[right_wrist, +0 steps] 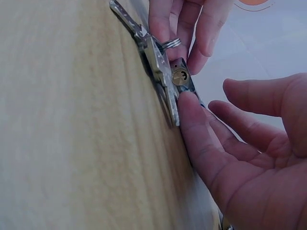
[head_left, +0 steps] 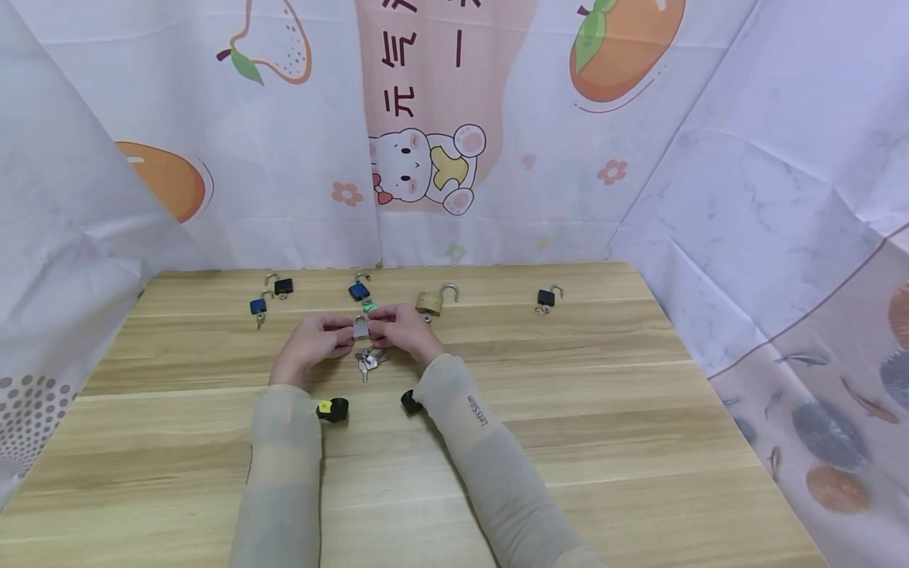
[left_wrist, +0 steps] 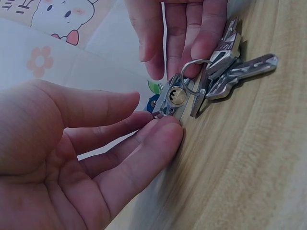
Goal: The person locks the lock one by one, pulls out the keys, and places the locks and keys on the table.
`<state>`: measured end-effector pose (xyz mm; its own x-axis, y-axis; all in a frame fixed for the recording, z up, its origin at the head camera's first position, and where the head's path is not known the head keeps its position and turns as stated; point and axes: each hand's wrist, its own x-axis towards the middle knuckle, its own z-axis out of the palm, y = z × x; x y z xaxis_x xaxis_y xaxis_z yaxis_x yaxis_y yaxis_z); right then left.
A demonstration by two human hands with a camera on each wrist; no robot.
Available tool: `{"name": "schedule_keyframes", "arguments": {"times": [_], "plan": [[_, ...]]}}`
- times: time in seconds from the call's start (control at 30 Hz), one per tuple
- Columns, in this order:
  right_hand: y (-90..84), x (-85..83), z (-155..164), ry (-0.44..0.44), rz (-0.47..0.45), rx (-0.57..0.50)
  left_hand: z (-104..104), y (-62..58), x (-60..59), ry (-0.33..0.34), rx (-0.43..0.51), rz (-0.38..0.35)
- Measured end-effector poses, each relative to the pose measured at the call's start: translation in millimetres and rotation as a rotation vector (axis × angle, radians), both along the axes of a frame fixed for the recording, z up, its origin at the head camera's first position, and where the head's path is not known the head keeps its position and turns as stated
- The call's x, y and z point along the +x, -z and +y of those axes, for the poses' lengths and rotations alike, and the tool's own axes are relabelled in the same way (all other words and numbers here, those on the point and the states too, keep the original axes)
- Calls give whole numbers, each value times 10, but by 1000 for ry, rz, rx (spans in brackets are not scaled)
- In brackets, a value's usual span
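A silver padlock (head_left: 360, 326) lies on the table between both hands, its shackle toward the far side. Its round brass keyhole (left_wrist: 177, 96) faces the wrists, with no key in it. The left hand (head_left: 316, 345) touches one side with its fingertips, thumb held off the lock. From the other side the right hand (head_left: 406, 331) does the same, its fingers extended and its thumb apart. In front of the keyhole lies a bunch of silver keys (head_left: 369, 361) on a wire ring (left_wrist: 186, 76); whether the ring touches the lock I cannot tell.
Open padlocks stand along the table's far side: a blue one (head_left: 258, 306) and a black one (head_left: 283, 286) at left, another blue one (head_left: 358, 291) behind the hands, a larger brass one (head_left: 429, 303), and a black one (head_left: 545, 297) at right. A printed curtain (head_left: 284, 213) hangs behind.
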<state>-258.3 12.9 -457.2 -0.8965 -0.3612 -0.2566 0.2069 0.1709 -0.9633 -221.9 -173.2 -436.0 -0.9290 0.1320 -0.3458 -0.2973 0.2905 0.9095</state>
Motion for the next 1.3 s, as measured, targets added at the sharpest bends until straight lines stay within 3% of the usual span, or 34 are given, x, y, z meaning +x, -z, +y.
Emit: {"name": "schedule_keyframes", "arguments": {"times": [0.3, 0.47, 0.77, 1.1, 1.3], "plan": [[-136, -40, 181, 71, 123, -10, -8, -30, -81, -125, -44, 61], [-113, -114, 176, 61, 98, -63, -6, -20, -166, -110, -46, 66], [-19, -253, 65, 20, 103, -9, 28, 33, -298, -103, 38, 35], [-10, -342, -1, -2, 13, -94, 59, 73, -390, -91, 107, 32], [-11, -346, -51, 18, -129, -277, 100, 38, -388, -62, 70, 43]]}}
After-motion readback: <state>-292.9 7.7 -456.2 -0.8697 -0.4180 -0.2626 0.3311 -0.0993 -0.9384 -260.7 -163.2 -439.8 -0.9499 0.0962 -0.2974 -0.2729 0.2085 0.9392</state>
